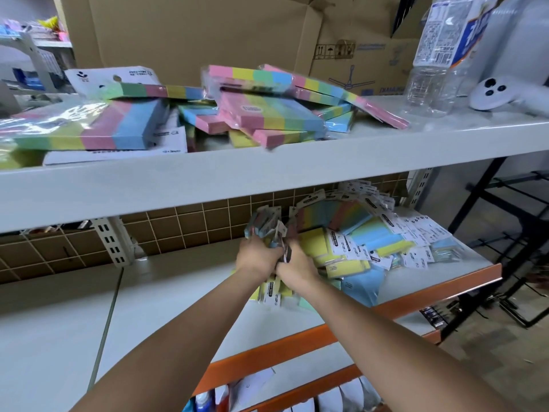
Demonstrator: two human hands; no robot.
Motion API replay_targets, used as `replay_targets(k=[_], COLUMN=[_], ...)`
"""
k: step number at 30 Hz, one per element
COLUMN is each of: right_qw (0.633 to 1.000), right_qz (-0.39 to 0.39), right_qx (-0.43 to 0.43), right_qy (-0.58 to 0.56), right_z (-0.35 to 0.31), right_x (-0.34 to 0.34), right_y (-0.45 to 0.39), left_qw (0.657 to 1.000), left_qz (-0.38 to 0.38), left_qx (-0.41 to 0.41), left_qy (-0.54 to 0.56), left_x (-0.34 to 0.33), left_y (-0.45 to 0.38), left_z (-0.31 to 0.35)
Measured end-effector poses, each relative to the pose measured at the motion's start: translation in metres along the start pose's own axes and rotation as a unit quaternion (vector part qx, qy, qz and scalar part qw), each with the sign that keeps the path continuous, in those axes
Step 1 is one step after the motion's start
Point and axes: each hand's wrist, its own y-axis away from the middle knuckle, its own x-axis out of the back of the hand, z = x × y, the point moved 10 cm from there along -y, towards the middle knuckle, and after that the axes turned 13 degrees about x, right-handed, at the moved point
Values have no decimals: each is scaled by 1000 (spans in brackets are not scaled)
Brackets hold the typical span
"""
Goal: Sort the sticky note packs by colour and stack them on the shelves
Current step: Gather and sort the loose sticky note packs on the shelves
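1. Pastel packs make up the bunch (269,230) that both hands hold above the middle shelf (166,295), just left of the loose heap (371,242) of sticky note packs lying on that shelf's right part.
2. Pressed close together, the left hand (256,257) and the right hand (294,263) have their fingers curled around the bunch (motion blur hides exactly how many packs it contains).
3. On the upper shelf (208,179), striped multicolour packs (267,114) lie tumbled over one another, not yet in neat stacks.
4. Further right on that shelf stand a clear plastic bottle (439,66) and a white round device (490,92), with cardboard boxes (208,34) behind.
5. To do this step well, the person would probably square the edges of the bunch, check that every pack shares one colour scheme, and set it down flat on bare shelf, well apart from the heap, so stacks stay separate.
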Motion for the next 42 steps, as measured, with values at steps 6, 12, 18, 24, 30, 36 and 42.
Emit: replay_targets(k=[6,12,18,24,30,36,42], right_qw=[997,995,996,996,989,982,972], right_qz=[-9,-13,44,70,125,169,223], right_qx=[-22,-34,-52,-49,-63,-89,-69], right_qy=[-76,-89,-50,1,45,-6,-40], right_z=[5,17,35,35,36,48,47], right_x=[-8,-10,12,27,59,83,100], right_y=[-2,-6,-6,-2,9,31,55], left_qw=[997,992,988,987,981,985,986], left_qz=[-47,-99,-151,-157,-186,-146,-144], left_qx=[1,-12,-13,-29,-46,-84,-82], left_qy=[58,72,43,-13,-34,-27,-35], left_x=[2,-4,-20,-25,-33,-34,-35], left_y=[-1,4,-2,-4,0,18,42], left_z=[-3,-1,-16,-20,-23,-7,2])
